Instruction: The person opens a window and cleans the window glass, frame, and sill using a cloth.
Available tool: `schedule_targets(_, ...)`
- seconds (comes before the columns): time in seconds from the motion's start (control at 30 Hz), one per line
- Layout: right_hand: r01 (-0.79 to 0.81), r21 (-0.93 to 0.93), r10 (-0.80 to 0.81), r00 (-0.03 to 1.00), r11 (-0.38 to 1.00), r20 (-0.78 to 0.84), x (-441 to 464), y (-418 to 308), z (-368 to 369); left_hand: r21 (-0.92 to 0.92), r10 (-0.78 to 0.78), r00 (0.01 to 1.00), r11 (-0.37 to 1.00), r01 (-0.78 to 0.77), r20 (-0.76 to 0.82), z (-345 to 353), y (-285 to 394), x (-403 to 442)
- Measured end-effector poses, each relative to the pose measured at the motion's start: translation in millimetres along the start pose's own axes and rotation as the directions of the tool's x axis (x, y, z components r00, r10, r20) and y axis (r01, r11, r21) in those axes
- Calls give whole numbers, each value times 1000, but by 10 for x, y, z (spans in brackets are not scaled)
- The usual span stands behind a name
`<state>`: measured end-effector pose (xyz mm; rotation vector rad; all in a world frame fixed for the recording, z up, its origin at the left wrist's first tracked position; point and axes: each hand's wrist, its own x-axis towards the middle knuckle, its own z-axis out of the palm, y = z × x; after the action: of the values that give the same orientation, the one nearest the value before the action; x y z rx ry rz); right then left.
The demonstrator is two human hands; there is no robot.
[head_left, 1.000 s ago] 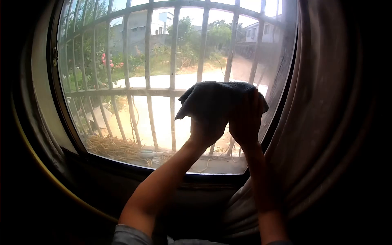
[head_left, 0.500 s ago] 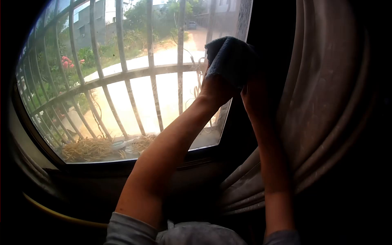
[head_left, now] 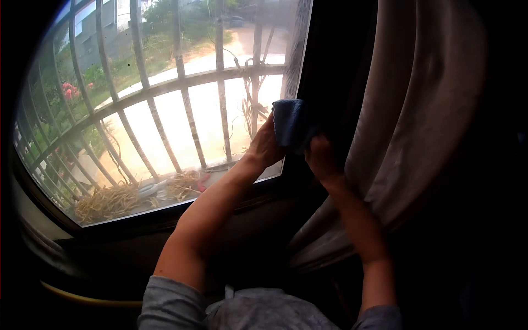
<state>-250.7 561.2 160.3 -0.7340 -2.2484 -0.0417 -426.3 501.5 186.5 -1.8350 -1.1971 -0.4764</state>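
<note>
The cloth (head_left: 289, 122) is at the lower right corner of the window, overlapping the edge where the glass meets the dark frame (head_left: 317, 66). It is blue, bunched and folded, with its left edge hanging loose. Handling, as judged from its look: light, soft and limp, with no stiffness of its own and no risk of breakage. The nap should give good grip; slipping is unlikely, but loose folds may sag or bunch. Take hold through the doubled layers near the middle, or gather a corner between thumb and fingers.

The left hand (head_left: 265, 147) is at the left side of the cloth, with its fingers partly covered by the fabric; whether they clamp it or lie flat behind it cannot be told. The right hand (head_left: 322, 157) is curled into a fist at the lower right edge and appears clamped on the cloth, though shadow hides the fingertips.

Metal bars (head_left: 220, 74) stand beyond the glass. Dry straw (head_left: 109, 202) lies at the foot of the bars, on the left. A curtain (head_left: 407, 121) hangs in folds to the right of both hands.
</note>
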Motion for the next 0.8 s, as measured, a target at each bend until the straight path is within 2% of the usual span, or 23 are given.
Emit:
schedule_targets(0.03,66,-77,-73,993,995,-98,-14,-35,-149,-51,17,1000,999,-18,-9,-73,-20,45)
schedule_targets(0.1,183,-246,-247,933,952,-262,61,-56,-374,-251,-34,991,968,1,-127,-183,6,163)
schedule_targets(0.17,199,-376,-349,853,905,-388,127,94,-409,-416,-107,962,909,-7,-250,-273,74,334)
schedule_targets(0.2,195,-438,-399,805,878,-440,134,126,-405,-386,-95,961,922,-13,-260,-272,105,389)
schedule_targets(0.23,216,-430,-411,800,877,-438,120,121,-411,-359,-87,959,933,-16,-270,-263,136,432)
schedule_targets(0.27,190,-361,-345,831,913,-436,89,87,-395,-333,-82,956,943,-17,-281,-244,153,455)
schedule_targets(0.3,158,-290,-276,860,944,-430,51,28,-362,-373,-87,983,927,20,-164,-142,160,435)
schedule_targets(0.4,54,-81,-82,912,995,-402,-116,-15,-140,-279,-75,964,960,1,-256,164,245,230)
schedule_targets(0.5,-7,59,30,920,998,-391,-327,8,166,-175,-11,993,985,-11,-121,275,381,7)
schedule_targets(0.53,-18,95,54,919,995,-391,-413,18,275,-205,14,998,978,-28,-67,302,420,-78)
schedule_targets(0.6,-94,116,126,941,989,-314,-633,102,524,-263,67,997,963,-55,36,346,496,-239)
schedule_targets(0.73,-287,206,323,931,936,-172,-1075,31,813,-251,128,992,960,-122,6,506,677,-607)
schedule_targets(0.8,-328,171,345,935,929,-79,-1250,114,976,-234,112,994,966,-113,-17,666,794,-758)
